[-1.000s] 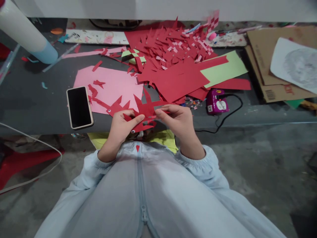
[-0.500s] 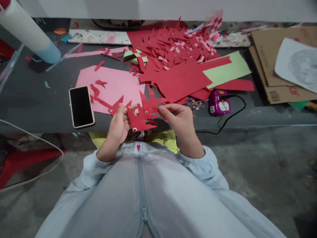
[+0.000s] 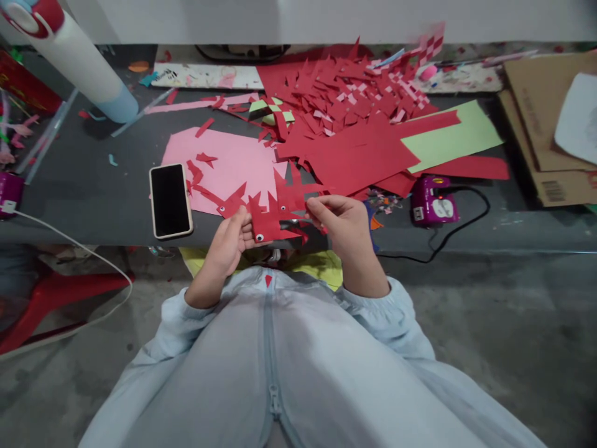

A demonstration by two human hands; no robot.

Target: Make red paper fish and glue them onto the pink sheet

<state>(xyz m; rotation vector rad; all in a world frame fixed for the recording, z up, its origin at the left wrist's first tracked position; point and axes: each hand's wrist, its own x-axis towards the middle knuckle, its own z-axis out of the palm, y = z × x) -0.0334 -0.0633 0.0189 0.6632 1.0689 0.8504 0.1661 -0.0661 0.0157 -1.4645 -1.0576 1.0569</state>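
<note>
My left hand [image 3: 228, 242] is closed at the front edge of the table, its thumb and fingers on a red paper cut-out [image 3: 271, 228] with spiky points and a googly eye. Just behind it, a second red cut-out [image 3: 290, 198], also with a small googly eye, overlaps the first. My right hand [image 3: 342, 223] pinches the right side of these red pieces between thumb and fingertips; which layer it grips I cannot tell. Beyond my left thumb, a third red cut-out with an eye [image 3: 232, 204] lies on the pink paper sheet [image 3: 228, 155].
A phone [image 3: 171, 202] lies left of the pink sheet. Red and checkered scraps [image 3: 345, 93] form a heap at the back. Right of my hands are a purple box [image 3: 431, 208] with a black cable and cardboard [image 3: 541, 124]. A white bottle [image 3: 88, 68] stands back left.
The view has swung slightly left, bringing more of the bottle and another purple box into sight. The front cut-out lies a little flatter; both hands keep their hold.
</note>
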